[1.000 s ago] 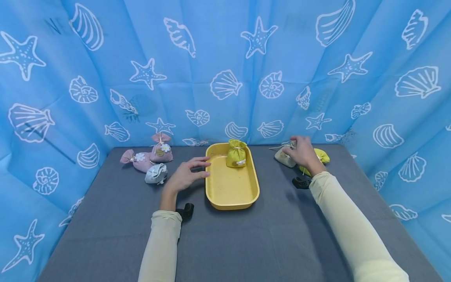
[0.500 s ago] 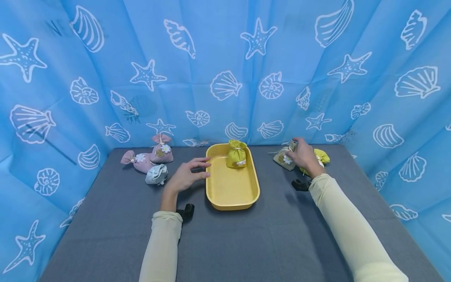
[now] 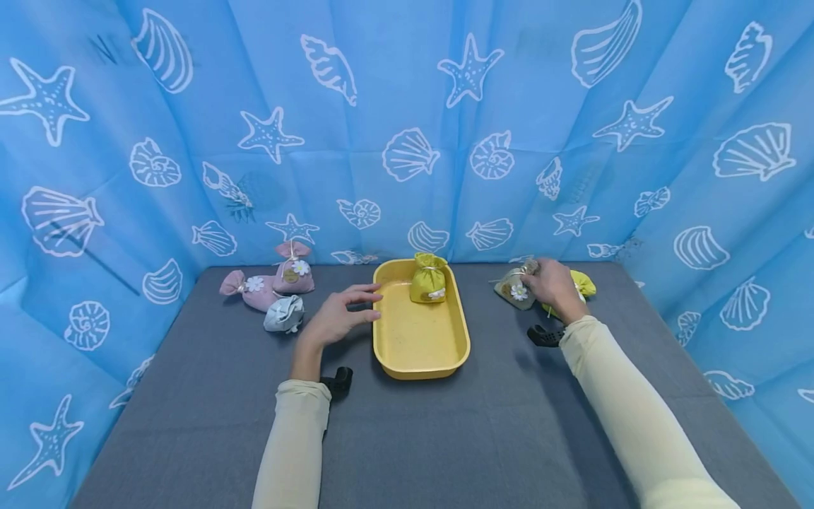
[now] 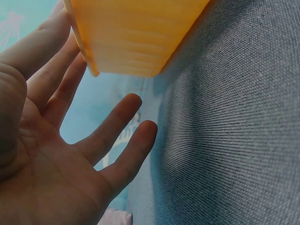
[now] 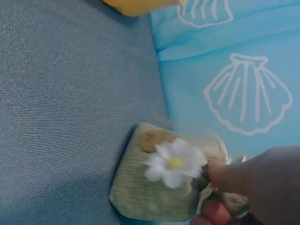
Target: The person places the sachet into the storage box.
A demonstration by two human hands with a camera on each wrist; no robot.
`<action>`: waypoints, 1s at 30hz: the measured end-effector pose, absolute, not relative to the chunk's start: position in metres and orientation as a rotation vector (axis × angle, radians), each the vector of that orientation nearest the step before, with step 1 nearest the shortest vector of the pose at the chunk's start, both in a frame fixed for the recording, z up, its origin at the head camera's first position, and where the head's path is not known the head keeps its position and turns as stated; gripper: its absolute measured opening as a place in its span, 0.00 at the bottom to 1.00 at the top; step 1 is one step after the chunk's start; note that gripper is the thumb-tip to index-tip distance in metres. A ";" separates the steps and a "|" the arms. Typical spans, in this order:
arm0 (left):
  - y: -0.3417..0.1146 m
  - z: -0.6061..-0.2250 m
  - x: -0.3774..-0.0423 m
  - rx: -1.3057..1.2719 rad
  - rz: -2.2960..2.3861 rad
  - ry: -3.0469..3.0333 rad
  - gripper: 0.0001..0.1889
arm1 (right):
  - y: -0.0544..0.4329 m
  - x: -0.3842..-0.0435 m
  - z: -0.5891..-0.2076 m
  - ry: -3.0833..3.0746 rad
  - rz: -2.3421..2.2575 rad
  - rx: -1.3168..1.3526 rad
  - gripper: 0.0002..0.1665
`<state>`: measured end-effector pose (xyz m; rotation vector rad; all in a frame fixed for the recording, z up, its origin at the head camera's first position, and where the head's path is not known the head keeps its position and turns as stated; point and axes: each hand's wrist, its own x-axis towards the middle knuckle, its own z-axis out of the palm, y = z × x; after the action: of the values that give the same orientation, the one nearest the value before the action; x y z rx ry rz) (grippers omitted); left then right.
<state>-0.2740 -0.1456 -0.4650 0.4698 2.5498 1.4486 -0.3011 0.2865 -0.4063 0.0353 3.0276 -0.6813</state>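
Note:
My right hand [image 3: 555, 286] pinches the gathered neck of a sage-green drawstring pouch [image 5: 154, 194] with a white flower and a round tan tag. The pouch hangs tilted, close over the grey table at the back right. Partly behind that hand lies a yellow-green pouch [image 3: 584, 284]. My left hand [image 3: 337, 318] is at the left rim of a yellow tray [image 3: 420, 371], fingers spread and relaxed, fingertips right at the rim in the left wrist view. Inside the tray, at its far end, stands another yellow-green pouch [image 3: 427, 279] with a white flower.
At the back left, two pink pouches [image 3: 295, 268] with white flowers sit beside a pale grey-blue pouch [image 3: 283, 314]. A blue curtain [image 3: 407, 106] with seashell prints rises behind the grey tabletop [image 3: 439, 438] and along both sides.
The right hand has taken hold of the sage-green pouch's neck and turned it so that its flower and tag face the front. The left hand and the tray have stayed in place.

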 end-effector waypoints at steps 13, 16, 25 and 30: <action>-0.147 -0.465 -0.276 0.454 1.441 2.561 0.24 | 0.275 -0.290 -0.380 3.136 -0.737 -0.200 0.14; -0.147 -0.465 -0.275 0.460 1.437 2.559 0.24 | 0.270 -0.287 -0.373 3.148 -0.773 -0.224 0.15; -0.145 -0.465 -0.274 0.464 1.431 2.564 0.25 | 0.252 -0.276 -0.347 3.153 -0.820 -0.294 0.16; -0.146 -0.463 -0.273 0.482 1.433 2.566 0.24 | 0.237 -0.271 -0.334 3.161 -0.859 -0.340 0.13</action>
<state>-0.2732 -0.1456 -0.4627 0.4818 2.5661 1.4335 -0.2707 0.2372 -0.3341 -0.3403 3.1614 -0.8595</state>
